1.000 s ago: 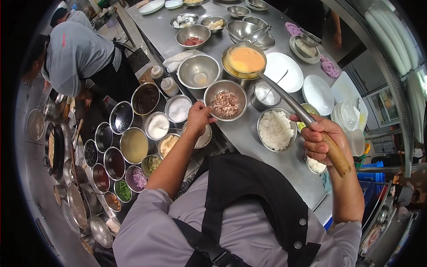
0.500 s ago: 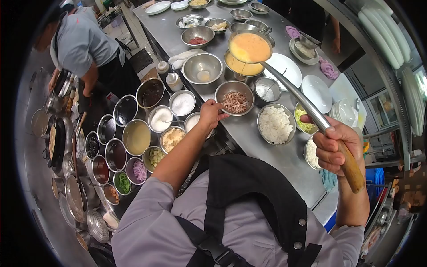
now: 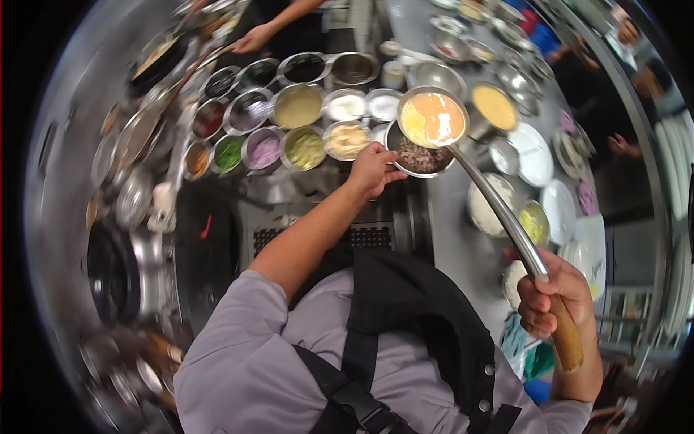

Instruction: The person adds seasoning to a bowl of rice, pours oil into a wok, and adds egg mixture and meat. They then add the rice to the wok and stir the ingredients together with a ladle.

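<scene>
My left hand [image 3: 372, 172] pinches the edge of a metal bowl [image 3: 426, 174] that holds chopped brownish-pink meat. In my right hand [image 3: 555, 295] is a ladle [image 3: 506, 213] with a long metal shaft and a wooden handle, gripped by that handle. The ladle's cup is full of yellow-orange liquid that looks like beaten egg, and it covers part of the meat bowl from my view. A metal pot [image 3: 480, 134] of similar liquid stands just right of the cup. Below it, a bowl of white rice [image 3: 486, 206] is partly hidden behind the ladle shaft.
Rows of metal containers with sauces, powders and chopped vegetables [image 3: 305, 150] stand left of the meat bowl. White plates [image 3: 557, 211] lie on the steel counter [image 3: 463, 267] at right. Another person's hand [image 3: 253, 39] reaches over pans at upper left; more people are at upper right.
My view has swung left toward the stove side. The meat bowl has left the counter's edge area toward the containers, and the full ladle now hangs over it, away from the pot.
</scene>
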`<state>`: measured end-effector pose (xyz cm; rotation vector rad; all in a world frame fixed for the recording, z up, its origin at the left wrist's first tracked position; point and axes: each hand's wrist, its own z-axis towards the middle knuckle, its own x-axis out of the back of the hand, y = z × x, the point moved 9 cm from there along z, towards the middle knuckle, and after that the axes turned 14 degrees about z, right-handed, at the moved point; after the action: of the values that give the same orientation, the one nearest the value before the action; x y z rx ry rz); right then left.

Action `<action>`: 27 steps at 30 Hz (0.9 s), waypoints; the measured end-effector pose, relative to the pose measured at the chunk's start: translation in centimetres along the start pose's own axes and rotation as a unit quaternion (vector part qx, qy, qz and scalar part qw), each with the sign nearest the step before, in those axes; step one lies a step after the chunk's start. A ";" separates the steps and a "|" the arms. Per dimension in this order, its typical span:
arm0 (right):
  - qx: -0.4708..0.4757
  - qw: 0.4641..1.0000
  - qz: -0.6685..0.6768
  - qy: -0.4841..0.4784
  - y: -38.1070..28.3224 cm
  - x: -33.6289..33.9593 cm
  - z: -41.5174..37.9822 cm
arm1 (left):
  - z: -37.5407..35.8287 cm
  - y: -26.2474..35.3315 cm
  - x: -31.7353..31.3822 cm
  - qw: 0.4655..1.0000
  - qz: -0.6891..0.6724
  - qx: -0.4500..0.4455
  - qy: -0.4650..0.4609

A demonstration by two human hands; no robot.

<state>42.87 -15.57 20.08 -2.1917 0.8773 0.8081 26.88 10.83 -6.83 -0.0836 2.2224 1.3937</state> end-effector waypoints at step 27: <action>-0.645 0.685 -0.134 -0.311 60.7 -46.7 26.0 | -74.8 12.0 53.6 0.648 -0.142 -0.328 0.672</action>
<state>-37.96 -14.62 18.36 -2.5709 -0.6375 2.2779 -52.35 -36.23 4.53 -2.2677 2.1227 2.1827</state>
